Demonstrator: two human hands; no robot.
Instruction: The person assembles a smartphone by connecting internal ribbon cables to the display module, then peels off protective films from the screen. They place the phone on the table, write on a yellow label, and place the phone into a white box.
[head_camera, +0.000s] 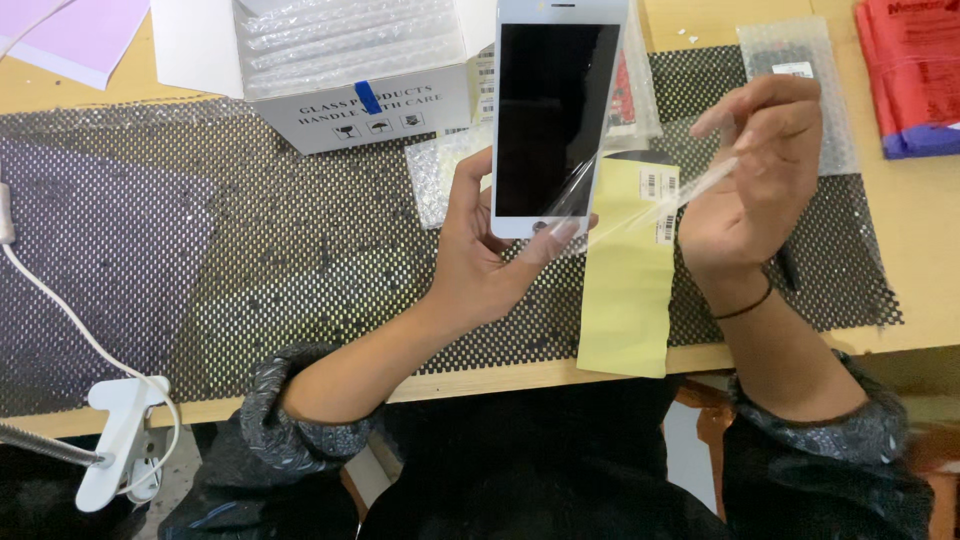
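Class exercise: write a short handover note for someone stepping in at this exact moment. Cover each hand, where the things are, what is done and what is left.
Left hand: holds the white phone screen panel upright by its lower edge, above the black mesh mat.
Right hand: pinches the clear protective film, stretched out from the panel's lower right corner.
Nearby: a yellow sheet lies on the mat under the hands; an open white box of bubble-wrapped pieces sits behind.
Done: film lifted at the lower corner.
Left: the film is not yet free of the panel; how much of the glass it covers is unclear.
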